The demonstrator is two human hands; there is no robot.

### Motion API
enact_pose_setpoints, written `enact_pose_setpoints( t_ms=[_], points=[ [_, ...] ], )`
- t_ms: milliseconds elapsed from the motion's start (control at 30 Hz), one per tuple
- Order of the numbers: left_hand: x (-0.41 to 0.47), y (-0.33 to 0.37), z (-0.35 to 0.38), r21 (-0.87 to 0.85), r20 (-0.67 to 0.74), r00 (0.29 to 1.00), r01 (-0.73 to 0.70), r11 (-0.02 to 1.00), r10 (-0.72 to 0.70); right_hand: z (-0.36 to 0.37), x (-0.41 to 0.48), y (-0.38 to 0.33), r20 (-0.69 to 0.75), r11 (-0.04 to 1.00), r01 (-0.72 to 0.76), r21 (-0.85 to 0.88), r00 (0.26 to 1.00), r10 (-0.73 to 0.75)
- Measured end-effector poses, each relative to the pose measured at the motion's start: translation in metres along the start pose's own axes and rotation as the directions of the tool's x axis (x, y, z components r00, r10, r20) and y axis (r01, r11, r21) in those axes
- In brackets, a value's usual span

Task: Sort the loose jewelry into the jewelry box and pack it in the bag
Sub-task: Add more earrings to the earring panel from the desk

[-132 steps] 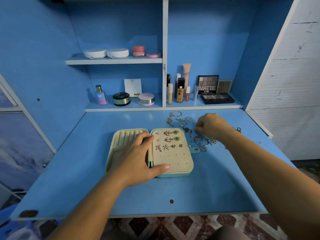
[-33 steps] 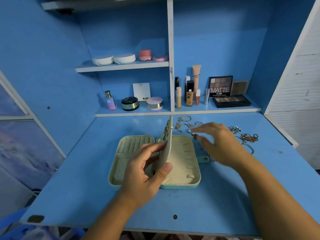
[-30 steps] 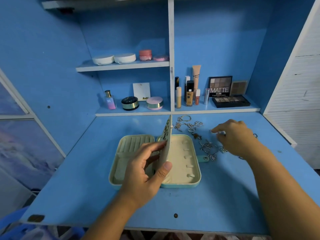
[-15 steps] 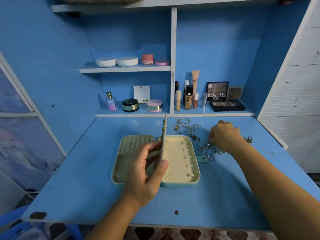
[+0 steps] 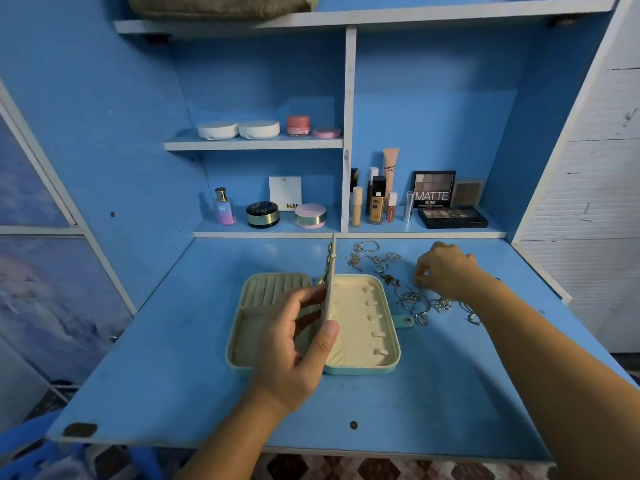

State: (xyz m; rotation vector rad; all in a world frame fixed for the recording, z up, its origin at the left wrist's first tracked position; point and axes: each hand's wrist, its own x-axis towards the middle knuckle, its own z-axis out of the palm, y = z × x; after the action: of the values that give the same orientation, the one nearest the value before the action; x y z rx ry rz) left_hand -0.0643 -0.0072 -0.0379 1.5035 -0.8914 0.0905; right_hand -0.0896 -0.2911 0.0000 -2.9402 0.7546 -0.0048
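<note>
The open mint-green jewelry box [image 5: 363, 344] with cream lining lies flat on the blue desk [image 5: 166, 375]. The left hand [image 5: 294, 344] pinches its cream earring panel [image 5: 330, 282] between thumb and fingers, holding it upright. The right hand [image 5: 446, 271], fingers curled, is over the loose metal jewelry [image 5: 412, 301] just right of the box. Whether it grips a piece cannot be determined.

Blue desk [image 5: 450, 393]; blue shelves [image 5: 252, 144]; white panelled wall [image 5: 595, 202].
</note>
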Motion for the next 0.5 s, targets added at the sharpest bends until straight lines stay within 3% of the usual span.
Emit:
enact_pose_setpoints(
  t_ms=[133, 300, 500],
  points=[
    [0.000, -0.002, 0.000, 0.009, -0.006, 1.000, -0.006, 1.000, 0.006, -0.008, 0.001, 0.011, -0.114, 0.996, -0.035, 0.082, 0.992, 0.044],
    [0.000, -0.004, 0.000, 0.034, -0.010, 1.000, -0.019, 0.999, 0.019, -0.010, 0.001, 0.010, 0.014, 0.999, -0.028, -0.039, 0.999, 0.029],
    [0.000, -0.006, 0.000, 0.040, -0.006, 1.000, -0.013, 0.999, 0.013, -0.002, 0.001, -0.003, 0.021, 0.995, 0.010, -0.101, 1.000, -0.008]
  ],
)
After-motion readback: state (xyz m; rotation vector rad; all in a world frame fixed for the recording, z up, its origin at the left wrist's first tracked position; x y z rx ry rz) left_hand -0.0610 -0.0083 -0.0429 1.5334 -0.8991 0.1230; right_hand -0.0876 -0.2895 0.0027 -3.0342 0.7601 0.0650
